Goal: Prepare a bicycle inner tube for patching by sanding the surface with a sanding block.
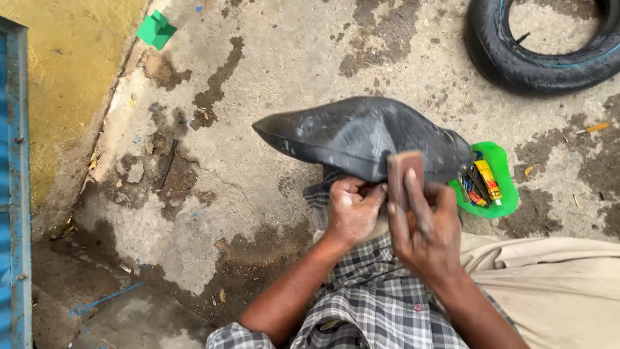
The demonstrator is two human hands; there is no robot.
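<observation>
The fingers (408,201) of the right hand (423,232) are curled around a small brown rectangular block (405,173), gripping it upright with its upper end pressed against the black rubber inner tube (361,137). The fingers of the left hand (354,208) are folded into a closed fist just beside those of the right, pinching the lower edge of the same tube where it drapes over the person's knee. The tube lies directly above both sets of fingers, stretched out flat and dusty grey in patches, its pointed end reaching well off to the left of the left fingers. Just to the right of the right fingers, partly under the tube's end, sits a green plastic tray (507,194) holding a yellow tube of glue (487,179) and other small items too crowded to tell apart. Far up and to the right of the fingers lies a black tyre (516,61) on the stained concrete floor (213,194). Far up and to the left is a small green scrap (156,29) near a yellow wall (58,71), and a blue metal frame (14,194) runs down the far left edge. Below the fingers are the checked shirt sleeves (374,297) and beige cloth (549,284) over the leg.
</observation>
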